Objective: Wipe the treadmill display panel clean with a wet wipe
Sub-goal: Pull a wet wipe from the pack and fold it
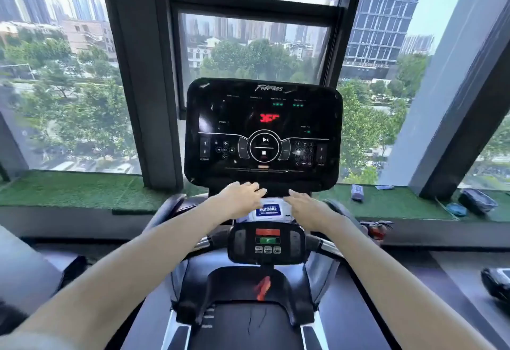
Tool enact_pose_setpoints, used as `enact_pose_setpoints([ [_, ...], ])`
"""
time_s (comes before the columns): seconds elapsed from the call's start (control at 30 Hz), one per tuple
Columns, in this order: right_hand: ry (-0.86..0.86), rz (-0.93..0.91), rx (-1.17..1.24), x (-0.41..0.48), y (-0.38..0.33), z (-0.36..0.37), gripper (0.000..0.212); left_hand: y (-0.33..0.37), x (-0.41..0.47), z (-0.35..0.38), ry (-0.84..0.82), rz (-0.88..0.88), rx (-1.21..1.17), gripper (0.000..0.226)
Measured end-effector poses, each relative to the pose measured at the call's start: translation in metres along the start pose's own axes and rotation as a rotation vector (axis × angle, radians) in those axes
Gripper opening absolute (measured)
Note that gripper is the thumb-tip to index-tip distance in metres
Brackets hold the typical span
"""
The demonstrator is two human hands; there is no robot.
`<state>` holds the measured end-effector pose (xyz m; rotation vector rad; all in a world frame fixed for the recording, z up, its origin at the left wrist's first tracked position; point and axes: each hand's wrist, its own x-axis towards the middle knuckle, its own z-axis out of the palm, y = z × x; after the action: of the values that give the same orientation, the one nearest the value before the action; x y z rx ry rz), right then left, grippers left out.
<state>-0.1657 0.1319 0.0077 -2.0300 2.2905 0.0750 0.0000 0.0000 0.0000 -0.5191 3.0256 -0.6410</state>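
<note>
Head view, display panel (263,131): glossy black, upright above the console, facing the person; red digits lit at centre, small green lights near the top, round control ring below.
Head view, wet wipe pack (268,209): white with a blue label, lying on the ledge just below the display panel and just above the lower control pad (267,242); it sits between the two hands.
Head view, left hand (242,198): palm down, fingers stretched forward and loosely spread, resting on the left edge of the pack; not clenched. Whether the fingertips pinch a wipe cannot be told.
Head view, right hand (305,206): palm down, fingers extended and slack, against the right edge of the pack; grasping nothing that can be seen.
Head view, lower control pad: red bar above green bar, three small buttons beneath.
Head view, belt (248,327): dark, runs toward the camera under both forearms.
Head view, sill (82,192): green artificial turf along the windows; a small blue-white packet (357,192) lies on it to the right, well apart from the hands.
</note>
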Motion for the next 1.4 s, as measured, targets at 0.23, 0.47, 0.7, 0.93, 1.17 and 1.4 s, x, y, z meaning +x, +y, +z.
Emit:
enact_pose_setpoints([
  [0.23, -0.051, 0.099, 0.243, 0.056, 0.031, 0.035, 0.034, 0.010, 0.067, 0.043, -0.157, -0.053, -0.149, 0.033],
  [0.47, -0.113, 0.088, 0.373, 0.108, 0.057, 0.073, 0.027, 0.011, 0.112, 0.096, -0.264, -0.049, -0.298, 0.040],
  [0.7, -0.018, -0.002, 0.316, 0.134, 0.074, 0.096, 0.026, 0.015, 0.113, 0.121, -0.251, 0.009, -0.308, 0.053],
  [0.93, 0.043, 0.048, 0.388, 0.141, 0.082, 0.100, 0.023, -0.009, 0.120, 0.101, -0.218, -0.004, -0.230, 0.012],
  [1.17, 0.114, 0.082, 0.307, 0.143, 0.067, 0.097, 0.023, -0.008, 0.115, 0.095, 0.242, 0.137, -0.084, 0.039],
  [1.4, 0.033, 0.064, 0.272, 0.146, 0.055, 0.102, 0.028, -0.002, 0.109, 0.126, 0.020, 0.153, -0.244, 0.026],
])
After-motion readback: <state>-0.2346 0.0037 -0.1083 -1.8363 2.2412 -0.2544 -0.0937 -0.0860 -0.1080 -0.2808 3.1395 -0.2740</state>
